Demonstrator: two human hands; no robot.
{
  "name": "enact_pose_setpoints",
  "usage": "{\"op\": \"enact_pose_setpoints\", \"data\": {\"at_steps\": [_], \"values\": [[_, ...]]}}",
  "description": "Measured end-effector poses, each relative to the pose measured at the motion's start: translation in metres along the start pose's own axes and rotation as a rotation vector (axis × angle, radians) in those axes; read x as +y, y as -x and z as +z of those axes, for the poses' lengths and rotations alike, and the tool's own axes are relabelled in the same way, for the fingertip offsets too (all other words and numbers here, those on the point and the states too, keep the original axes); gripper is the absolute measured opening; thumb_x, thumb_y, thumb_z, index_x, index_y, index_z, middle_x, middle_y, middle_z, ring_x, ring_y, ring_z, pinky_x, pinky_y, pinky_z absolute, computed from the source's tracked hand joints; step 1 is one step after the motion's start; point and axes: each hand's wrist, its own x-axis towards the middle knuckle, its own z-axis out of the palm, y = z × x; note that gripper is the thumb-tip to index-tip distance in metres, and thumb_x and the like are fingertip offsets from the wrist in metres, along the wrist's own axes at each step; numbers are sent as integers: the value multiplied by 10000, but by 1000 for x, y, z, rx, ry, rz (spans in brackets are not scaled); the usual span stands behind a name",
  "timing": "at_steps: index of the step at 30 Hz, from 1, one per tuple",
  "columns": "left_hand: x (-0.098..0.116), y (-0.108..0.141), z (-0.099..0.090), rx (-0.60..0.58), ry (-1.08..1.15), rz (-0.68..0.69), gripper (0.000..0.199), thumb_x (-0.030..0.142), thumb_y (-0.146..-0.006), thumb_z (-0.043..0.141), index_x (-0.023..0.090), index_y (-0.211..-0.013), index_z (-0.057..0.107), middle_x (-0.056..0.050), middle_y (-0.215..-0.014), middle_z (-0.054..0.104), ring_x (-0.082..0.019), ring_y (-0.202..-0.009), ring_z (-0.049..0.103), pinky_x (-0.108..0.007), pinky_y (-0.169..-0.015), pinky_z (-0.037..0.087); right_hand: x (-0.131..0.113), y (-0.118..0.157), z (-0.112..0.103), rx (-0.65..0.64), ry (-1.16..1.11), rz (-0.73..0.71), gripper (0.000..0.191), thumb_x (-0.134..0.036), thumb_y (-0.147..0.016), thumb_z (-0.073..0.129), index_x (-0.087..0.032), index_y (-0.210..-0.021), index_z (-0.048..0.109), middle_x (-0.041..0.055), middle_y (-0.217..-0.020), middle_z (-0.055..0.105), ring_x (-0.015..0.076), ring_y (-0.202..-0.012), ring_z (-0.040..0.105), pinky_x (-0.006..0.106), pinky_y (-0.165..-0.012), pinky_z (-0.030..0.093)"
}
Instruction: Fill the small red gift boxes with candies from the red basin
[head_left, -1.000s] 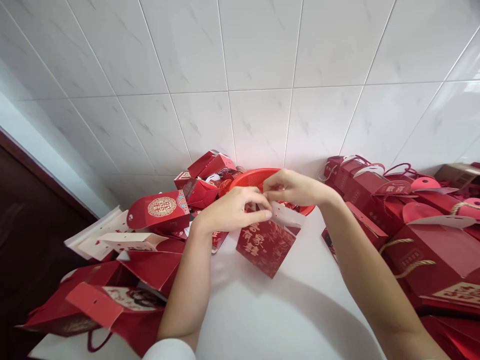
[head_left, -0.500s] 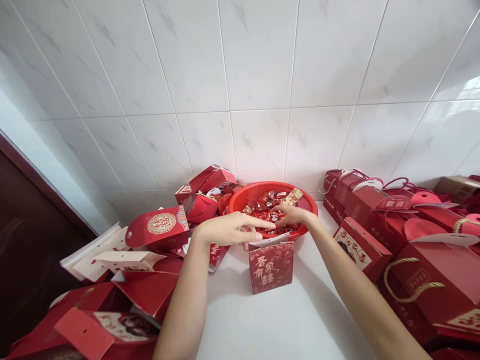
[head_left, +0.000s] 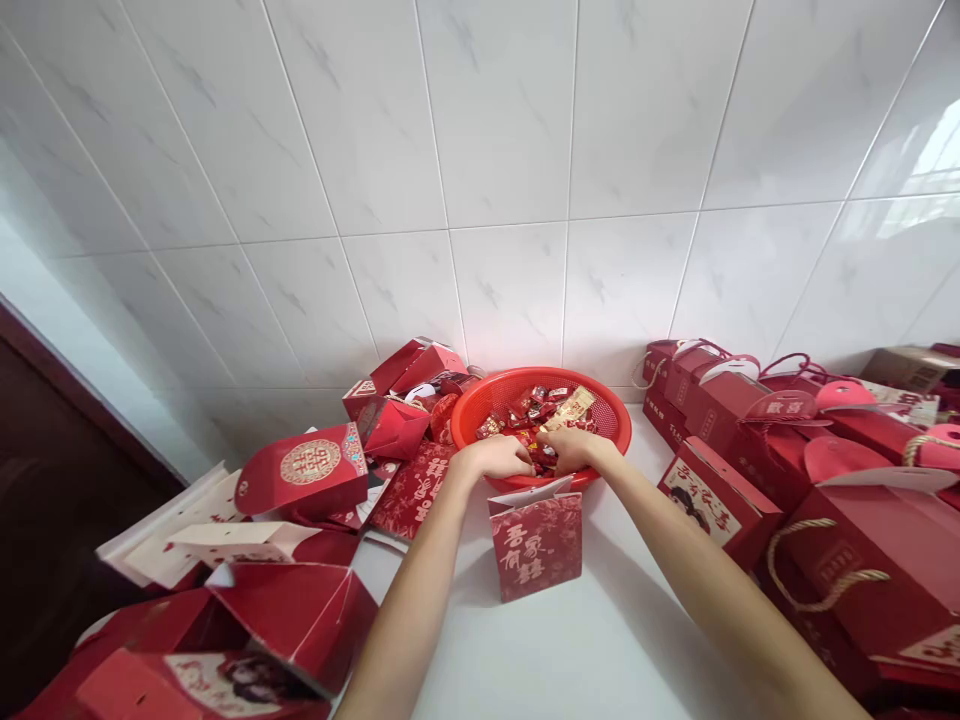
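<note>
A red plastic basket (head_left: 616,400) holds several wrapped candies (head_left: 536,402) in red and gold. My left hand (head_left: 496,458) reaches over its near rim, fingers curled down among the candies; the fingertips are partly hidden. From the right, my right hand (head_left: 576,450) dips into the same heap with its fingers bent together, and what lies between them cannot be made out. Just in front of the basket a small red gift box (head_left: 538,550) with pale lettering stands upright, its top flaps raised. Neither hand touches this box.
Red cartons lie piled on the left, among them a box with a round gold emblem (head_left: 309,468). Rows of handled red boxes (head_left: 844,560) stand on the right. A tiled wall (head_left: 510,290) rises behind the white table (head_left: 480,655).
My left hand has moved from above the gift box forward into the basket, and its fingers have curled down. My right hand stays in the candies, its fingers bent lower. The view has shifted slightly.
</note>
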Motion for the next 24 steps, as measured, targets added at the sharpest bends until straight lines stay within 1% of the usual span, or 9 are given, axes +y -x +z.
{"op": "enact_pose_setpoints", "data": {"at_steps": [4,6,9,12,15,17,19,22,24], "values": [[9,-17,1,-99,-100,-73,419,379,-774,626,241,-1156,727,-66,-1175,745,-249,-969,688,-272,-744,496,13,-5,1,220,-268,-19,270,-128,-628,707,-163,-896,706,40,-858,710,209,-805,656,237,-638,441],[12,-22,0,-123,-137,-104,412,349,-733,651,226,-1119,728,-83,-1120,754,-256,-925,693,-280,-720,501,19,-7,2,331,-375,-3,218,-157,-689,656,-151,-902,706,24,-800,692,181,-749,644,232,-629,443],[14,-30,2,-133,-157,-140,333,263,-656,685,186,-976,737,-113,-1018,761,-270,-843,695,-305,-686,506,24,-10,4,452,-535,45,247,-197,-767,570,-133,-967,700,11,-710,666,155,-619,613,240,-581,448],[14,-36,7,-123,-166,-164,219,181,-593,686,165,-810,714,-129,-906,753,-284,-771,691,-328,-655,504,26,-11,6,533,-828,73,253,-203,-752,597,-132,-975,692,-25,-570,592,129,-476,528,233,-484,396],[11,-39,11,-83,-161,-145,169,157,-604,669,173,-771,692,-107,-843,739,-278,-752,682,-329,-659,497,28,-10,6,599,-979,55,227,-211,-725,662,-141,-939,690,-21,-588,601,115,-468,511,221,-457,373],[9,-39,12,-58,-133,-82,116,187,-654,664,179,-766,690,-83,-819,732,-262,-748,674,-313,-664,489,27,-9,5,650,-1016,59,197,-217,-717,685,-146,-901,688,2,-651,639,118,-497,531,222,-458,383],[5,-38,12,3,-39,33,106,250,-696,682,181,-773,705,-62,-801,728,-246,-746,666,-298,-677,487,27,-7,4,685,-1060,66,177,-221,-721,684,-153,-884,683,22,-717,673,128,-545,568,224,-476,411],[0,-37,13,155,217,197,229,313,-705,710,184,-891,746,-43,-842,741,-225,-762,667,-282,-698,504,28,-6,3,734,-1161,67,183,-230,-721,676,-164,-891,672,33,-778,701,145,-631,620,224,-529,468],[-3,-37,14,265,394,244,276,301,-704,706,181,-949,750,-32,-842,738,-201,-740,664,-266,-673,514,29,-5,3,764,-1235,77,198,-231,-712,672,-168,-899,662,34,-796,706,144,-646,626,222,-532,482]]}}
